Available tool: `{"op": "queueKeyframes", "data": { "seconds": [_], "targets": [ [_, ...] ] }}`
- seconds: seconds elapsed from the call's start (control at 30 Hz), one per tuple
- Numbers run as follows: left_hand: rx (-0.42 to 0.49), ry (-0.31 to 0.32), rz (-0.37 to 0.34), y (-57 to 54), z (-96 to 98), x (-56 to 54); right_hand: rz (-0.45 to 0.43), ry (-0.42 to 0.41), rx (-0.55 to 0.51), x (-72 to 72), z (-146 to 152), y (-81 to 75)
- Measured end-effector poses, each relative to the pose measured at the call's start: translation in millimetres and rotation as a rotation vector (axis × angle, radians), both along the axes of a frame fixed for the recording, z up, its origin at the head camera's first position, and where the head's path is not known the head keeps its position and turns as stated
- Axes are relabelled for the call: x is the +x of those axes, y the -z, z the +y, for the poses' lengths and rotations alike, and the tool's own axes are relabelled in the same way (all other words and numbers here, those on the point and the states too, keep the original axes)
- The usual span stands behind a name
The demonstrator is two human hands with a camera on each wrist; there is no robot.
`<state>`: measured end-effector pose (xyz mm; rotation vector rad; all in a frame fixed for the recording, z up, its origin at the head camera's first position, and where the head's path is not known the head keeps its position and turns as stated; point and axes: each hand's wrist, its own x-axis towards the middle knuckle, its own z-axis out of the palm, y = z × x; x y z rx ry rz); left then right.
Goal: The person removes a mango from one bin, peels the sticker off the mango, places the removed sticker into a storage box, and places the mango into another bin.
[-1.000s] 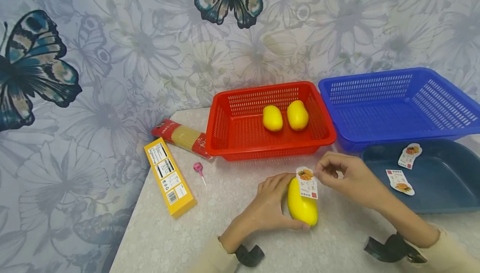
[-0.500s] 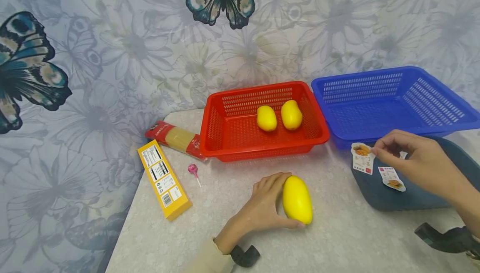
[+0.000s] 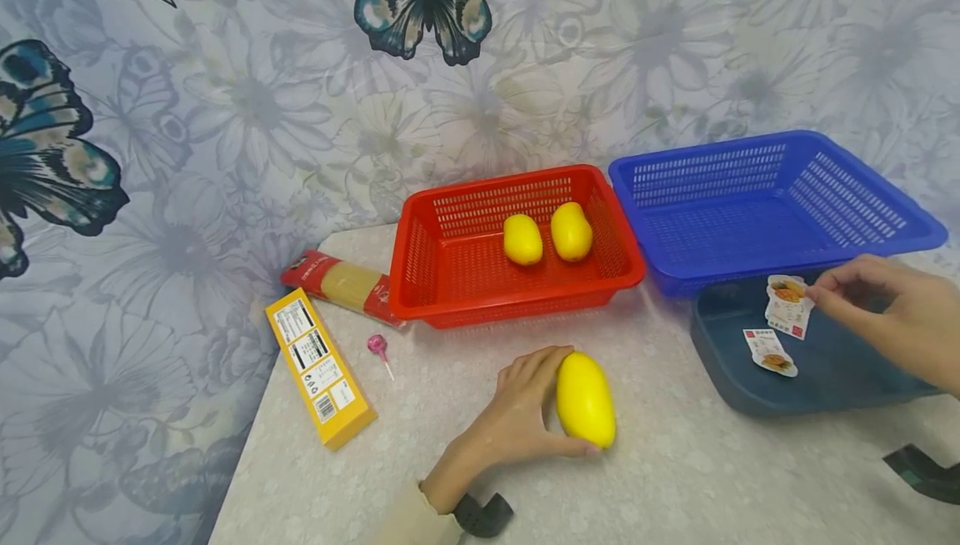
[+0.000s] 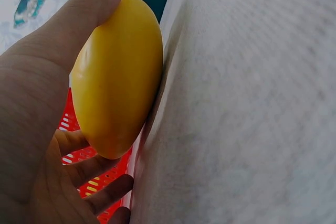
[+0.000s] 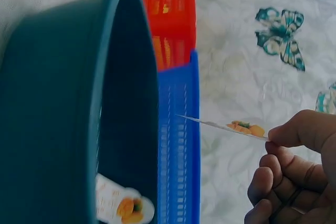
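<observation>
My left hand (image 3: 517, 412) grips a plain yellow mango (image 3: 585, 399) on the table, thumb at its near end and fingers at the far end. In the left wrist view, the small green stem of the mango (image 4: 118, 77) shows beside the thumb. My right hand (image 3: 888, 316) pinches a white paper label (image 3: 789, 305) with a mango picture by its edge, between thumb and forefinger. The label is held above the dark teal basin (image 3: 738, 399). A similar label (image 3: 770, 352) lies in the basin; the right wrist view also has a label (image 5: 123, 203) inside.
Two more mangoes (image 3: 572, 232) lie in a red basket (image 3: 517, 312) at the back. Right of it stands a blue basket (image 3: 772, 266), behind the basin. To the left are a noodle packet (image 3: 345, 282), a yellow box (image 3: 318, 370) and a pink lollipop (image 3: 378, 345).
My right hand has moved right with the label, from over the mango to over the basin. The left hand keeps its grip on the mango. The head view has shifted a little.
</observation>
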<state>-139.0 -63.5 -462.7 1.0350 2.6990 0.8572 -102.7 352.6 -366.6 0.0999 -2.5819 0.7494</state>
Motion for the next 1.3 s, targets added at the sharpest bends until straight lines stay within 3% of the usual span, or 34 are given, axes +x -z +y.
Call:
{"op": "queueKeyframes", "data": {
  "seconds": [0.2, 0.43, 0.67, 0.77, 1.03, 1.3],
  "targets": [
    [-0.002, -0.003, -0.014, -0.3, -0.7, 0.1, 0.045, 0.019, 0.05, 0.1, 17.3, 11.3],
    [0.007, 0.003, -0.032, -0.6, -1.6, 0.4, 0.107, -0.047, 0.053, -1.0, 39.1, 28.9],
    [0.001, 0.002, -0.044, -0.6, -1.8, 0.0, -0.052, 0.028, 0.035, 3.8, 45.4, 36.1],
    [-0.002, 0.003, -0.039, -0.5, -1.6, -0.4, -0.055, 0.046, 0.043, 5.7, 45.3, 36.9],
    [-0.009, -0.003, -0.041, -1.0, -1.6, -0.3, 0.087, 0.016, 0.146, 2.6, 48.1, 36.4],
    [0.0, 0.008, -0.028, 0.2, -2.0, -1.2, 0.127, 0.01, 0.119, 2.0, 51.5, 38.2]
  ]
}}
